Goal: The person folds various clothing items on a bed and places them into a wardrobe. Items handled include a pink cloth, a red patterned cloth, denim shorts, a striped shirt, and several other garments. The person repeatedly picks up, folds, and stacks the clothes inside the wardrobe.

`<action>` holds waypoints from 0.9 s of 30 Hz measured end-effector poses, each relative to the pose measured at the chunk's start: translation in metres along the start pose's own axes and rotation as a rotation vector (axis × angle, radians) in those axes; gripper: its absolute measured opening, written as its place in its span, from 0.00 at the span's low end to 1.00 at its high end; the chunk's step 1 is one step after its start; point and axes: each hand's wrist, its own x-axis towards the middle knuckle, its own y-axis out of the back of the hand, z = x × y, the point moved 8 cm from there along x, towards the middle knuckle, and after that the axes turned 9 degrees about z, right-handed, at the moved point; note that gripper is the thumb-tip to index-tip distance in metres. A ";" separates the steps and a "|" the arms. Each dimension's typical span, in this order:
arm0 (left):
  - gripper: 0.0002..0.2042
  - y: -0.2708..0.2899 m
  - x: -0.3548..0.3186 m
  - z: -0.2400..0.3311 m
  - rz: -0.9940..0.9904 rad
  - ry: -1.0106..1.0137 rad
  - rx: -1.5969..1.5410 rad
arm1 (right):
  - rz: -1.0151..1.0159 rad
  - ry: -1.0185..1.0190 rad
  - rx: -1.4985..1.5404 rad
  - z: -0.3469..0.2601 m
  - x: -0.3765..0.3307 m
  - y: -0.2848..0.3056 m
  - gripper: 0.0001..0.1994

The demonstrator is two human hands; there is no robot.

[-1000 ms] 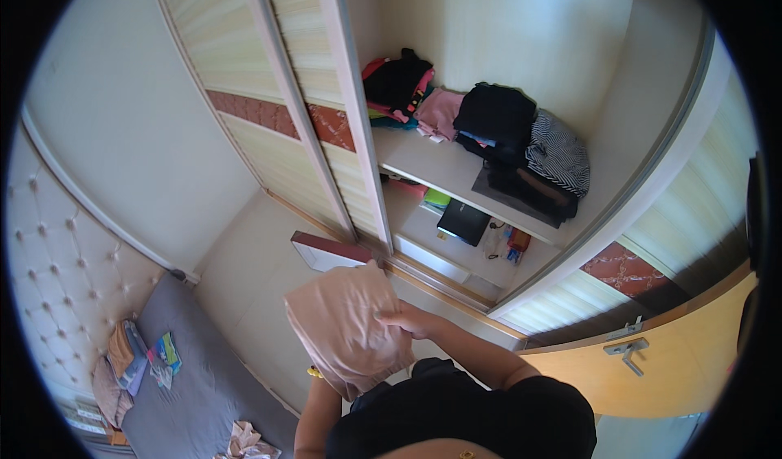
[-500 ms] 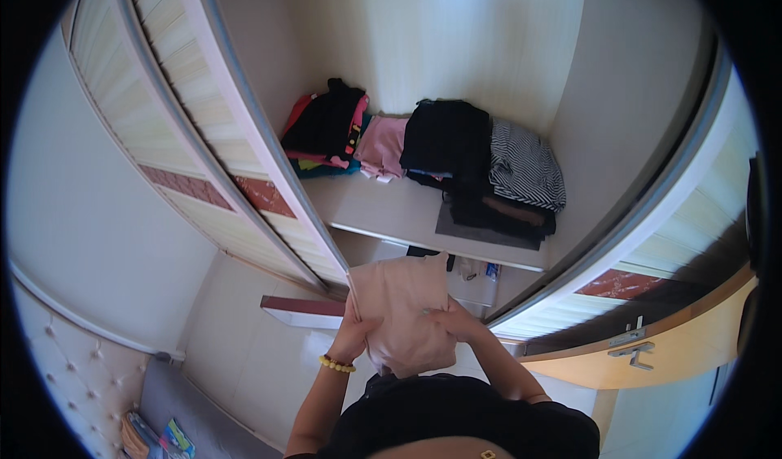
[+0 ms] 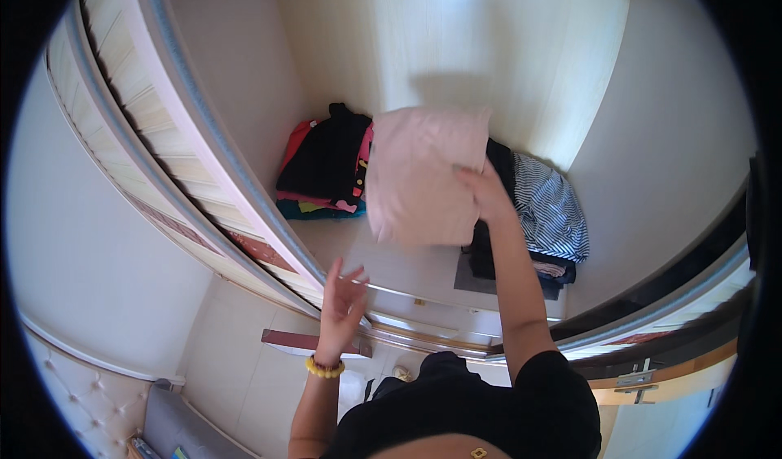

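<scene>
A folded pale pink garment (image 3: pixel 419 178) is held up inside the wardrobe by my right hand (image 3: pixel 486 188), which grips its right edge. It hangs in front of the middle of the shelf (image 3: pixel 342 251) and hides what lies behind it. My left hand (image 3: pixel 344 304) is apart from the cloth, lower and to the left near the shelf's front edge, fingers spread and holding nothing. To the left of the garment is a stack of folded black, red and teal clothes (image 3: pixel 330 162). At its right, black clothes (image 3: pixel 501 166) and a black-and-white striped garment (image 3: pixel 550 206) are piled.
Sliding door panels (image 3: pixel 175 133) stand at the left side of the wardrobe opening. Below it, a dark red and white flat item (image 3: pixel 314 343) lies on the floor. A wooden door with a metal handle (image 3: pixel 643 377) is at the lower right, a grey bed surface (image 3: pixel 191 422) at lower left.
The pink garment has gone from in front of my body, held in both hands, up and forward over the shelf. My left hand has let go of it; my right keeps hold.
</scene>
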 end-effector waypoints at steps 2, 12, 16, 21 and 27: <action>0.31 0.010 -0.022 -0.037 0.038 0.175 -0.050 | 0.051 -0.063 0.001 -0.007 0.046 0.028 0.19; 0.20 0.019 -0.066 -0.124 0.252 0.492 0.058 | 0.382 -0.006 -1.434 0.062 0.118 0.202 0.33; 0.18 -0.002 -0.064 -0.129 0.250 0.447 0.103 | 0.345 0.573 -1.557 0.000 0.110 0.109 0.35; 0.17 -0.039 -0.063 -0.118 0.201 0.416 0.112 | 0.000 0.553 -2.063 0.106 0.135 0.126 0.32; 0.15 -0.014 -0.110 -0.110 0.347 0.400 0.207 | -0.107 0.868 -2.076 0.078 0.121 0.141 0.24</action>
